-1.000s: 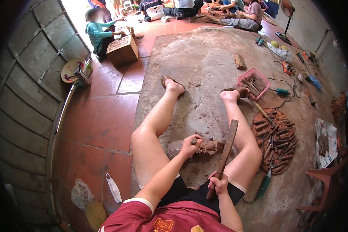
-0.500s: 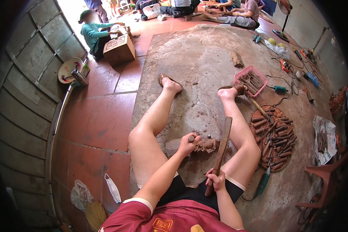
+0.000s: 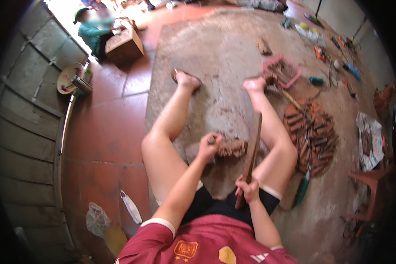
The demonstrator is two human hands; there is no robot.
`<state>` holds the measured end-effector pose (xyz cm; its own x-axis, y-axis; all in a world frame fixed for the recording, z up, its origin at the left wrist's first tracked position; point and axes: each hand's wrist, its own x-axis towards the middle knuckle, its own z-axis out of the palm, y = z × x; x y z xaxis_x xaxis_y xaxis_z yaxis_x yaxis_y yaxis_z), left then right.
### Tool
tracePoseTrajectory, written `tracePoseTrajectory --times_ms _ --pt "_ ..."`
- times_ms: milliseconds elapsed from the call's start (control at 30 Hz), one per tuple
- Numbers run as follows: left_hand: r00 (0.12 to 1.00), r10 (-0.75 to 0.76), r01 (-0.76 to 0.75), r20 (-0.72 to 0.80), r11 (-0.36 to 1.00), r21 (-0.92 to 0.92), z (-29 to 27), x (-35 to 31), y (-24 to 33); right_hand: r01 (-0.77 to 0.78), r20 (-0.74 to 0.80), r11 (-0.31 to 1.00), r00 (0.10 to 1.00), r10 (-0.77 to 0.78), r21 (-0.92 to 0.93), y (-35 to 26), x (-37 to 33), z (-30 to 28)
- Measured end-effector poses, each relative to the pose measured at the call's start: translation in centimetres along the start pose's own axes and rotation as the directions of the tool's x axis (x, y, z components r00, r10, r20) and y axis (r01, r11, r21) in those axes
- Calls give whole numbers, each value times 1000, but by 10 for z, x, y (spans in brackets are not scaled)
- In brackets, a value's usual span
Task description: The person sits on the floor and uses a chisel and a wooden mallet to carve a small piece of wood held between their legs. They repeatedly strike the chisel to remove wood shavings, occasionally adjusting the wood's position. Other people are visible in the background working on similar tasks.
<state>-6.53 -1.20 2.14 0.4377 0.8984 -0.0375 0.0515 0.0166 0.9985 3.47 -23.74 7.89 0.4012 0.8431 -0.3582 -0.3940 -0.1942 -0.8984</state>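
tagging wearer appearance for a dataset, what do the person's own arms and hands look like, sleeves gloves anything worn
Both arms are bare from the short sleeves down. The left hand and right hand wear no gloves, and no watch, ring or band shows. The shirt is dark red, its left sleeve ending in a white cuff band, with yellow badges on the chest. Dark shorts with pale hems show below.

Between the person's spread legs, the mat (image 3: 224, 57) lies bare from the wood block (image 3: 231, 148) out to the feet, giving open room ahead. To the right, the round tray of chisels (image 3: 311, 134) and the pink basket (image 3: 282, 71) crowd the outer side of the right leg. Left of the left leg, the tiled floor (image 3: 105, 127) is open.
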Motion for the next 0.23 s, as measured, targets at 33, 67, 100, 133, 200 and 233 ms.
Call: tracePoseTrajectory --times_ms 33,67,100,133,200,233 --pt "997 79 -79 8 995 -53 -7 4 -12 -9 -13 1000 1000 9 9 -6 -2 3" --pt "995 99 -93 34 984 -152 -14 5 -22 -21 -38 1000 999 21 6 -11 -3 5" --pt "997 61 -51 44 980 -192 -12 4 -14 -16 -23 999 1000 15 -51 -7 -4 -6" --pt "997 -9 27 74 966 -256 -18 4 -11 -6 -30 997 1000 3 -75 -11 -5 -7" --pt "989 6 48 147 931 -362 -28 9 -18 23 -25 997 999 -25 -73 -19 -9 -8" --pt "987 -8 66 159 930 -361 -25 4 -22 16 -37 998 999 -18 -57 -22 -12 -9"
